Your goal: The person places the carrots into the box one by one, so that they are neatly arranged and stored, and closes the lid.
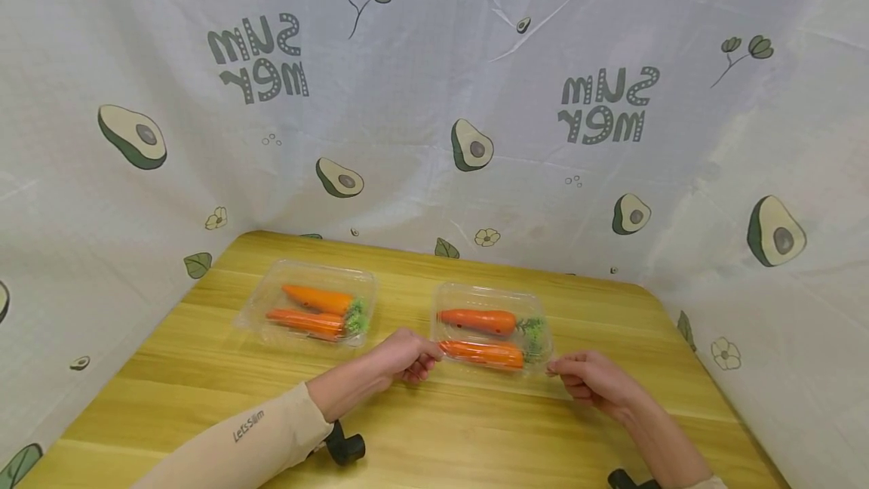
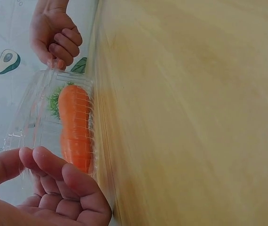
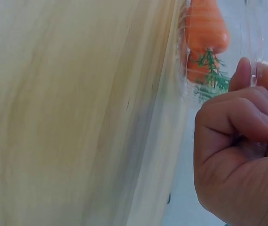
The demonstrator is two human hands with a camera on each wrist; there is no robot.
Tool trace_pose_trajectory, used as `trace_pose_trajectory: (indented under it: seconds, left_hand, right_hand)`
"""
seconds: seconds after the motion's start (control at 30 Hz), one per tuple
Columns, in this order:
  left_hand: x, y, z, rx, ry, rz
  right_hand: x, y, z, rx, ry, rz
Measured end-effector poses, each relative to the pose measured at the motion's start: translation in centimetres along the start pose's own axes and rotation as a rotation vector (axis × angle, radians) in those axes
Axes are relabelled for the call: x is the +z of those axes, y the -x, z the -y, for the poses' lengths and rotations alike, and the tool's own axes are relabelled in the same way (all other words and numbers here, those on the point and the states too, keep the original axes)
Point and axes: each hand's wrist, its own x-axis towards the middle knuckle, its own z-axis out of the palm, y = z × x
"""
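Note:
A clear plastic clamshell box (image 1: pixel 490 290) sits right of centre on the table, with a whole-looking carrot (image 1: pixel 478 321) and a second carrot (image 1: pixel 482 354) inside, green tops to the right. At its front left corner my left hand (image 1: pixel 406 357) pinches the plastic edge between thumb and fingertips. My right hand (image 1: pixel 597 382) pinches the front right corner, other fingers curled, as the right wrist view also shows. In the left wrist view the lid looks closed over the orange carrot (image 2: pixel 75 127); whether it is latched I cannot tell.
Another clear plastic box (image 1: pixel 333 269) holding two carrots (image 1: pixel 317 298) stands at the back left of the wooden table (image 1: pixel 462 436). A white curtain (image 1: pixel 407 96) printed with avocados encloses the table's back and sides.

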Motion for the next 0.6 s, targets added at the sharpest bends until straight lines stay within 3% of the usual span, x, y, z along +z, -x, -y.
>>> trace_pose_trajectory:
  seconds: [0.6]
  left_hand:
    - [0.08,0.44,0.29,0.010,-0.015,-0.021]
  right_hand:
    - [0.50,0.16,-0.47,-0.009,0.009,-0.019]
